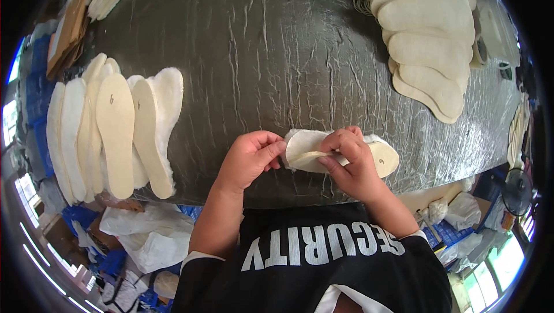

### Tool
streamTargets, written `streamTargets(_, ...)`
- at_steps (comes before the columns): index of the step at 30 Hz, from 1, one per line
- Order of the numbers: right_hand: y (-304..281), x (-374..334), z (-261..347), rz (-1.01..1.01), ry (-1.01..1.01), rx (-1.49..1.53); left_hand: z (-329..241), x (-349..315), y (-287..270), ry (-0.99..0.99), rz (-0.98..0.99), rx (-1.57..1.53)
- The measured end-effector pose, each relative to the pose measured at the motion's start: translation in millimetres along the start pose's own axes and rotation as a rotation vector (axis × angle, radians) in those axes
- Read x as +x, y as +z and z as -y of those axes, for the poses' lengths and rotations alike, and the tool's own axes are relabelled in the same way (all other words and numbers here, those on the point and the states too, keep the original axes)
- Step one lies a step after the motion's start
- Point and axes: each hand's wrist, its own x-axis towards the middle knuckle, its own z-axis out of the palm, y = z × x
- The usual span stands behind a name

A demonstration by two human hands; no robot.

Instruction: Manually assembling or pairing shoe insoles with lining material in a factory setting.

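Near the tabletop's [259,82] front edge, the right hand [353,160] grips insoles [385,159]. The left hand [250,157] pinches their left end.

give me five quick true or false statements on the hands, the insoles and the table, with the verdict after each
1. The right hand is pinching part of a pale insole. True.
2. The left hand is up by the pile at the upper right. False: it is at the left end of that same insole.
3. A row of insoles lies on the left side of the table. True.
4. The cream pieces at the upper right lie singly, none touching. False: they overlap in a pile.
5. The table's surface is smooth and white. False: it is dark and wrinkled.
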Motion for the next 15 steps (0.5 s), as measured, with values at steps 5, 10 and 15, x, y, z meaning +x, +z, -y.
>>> streamTargets(5,-6.2,-5.6,-3.1,0.03,0.025,0.0,16.8,11.2,2.2,0.104,0.056,-0.07)
streamTargets(10,-14.9,-9.1,-6.4,0.021,0.3,0.297,24.8,16.8,14.5,0.253,0.028,-0.286)
streamTargets(15,-11.1,-6.1,-7.7,0.001,0.361,0.32,17.6,11.0,23.1,0.249,0.122,-0.317)
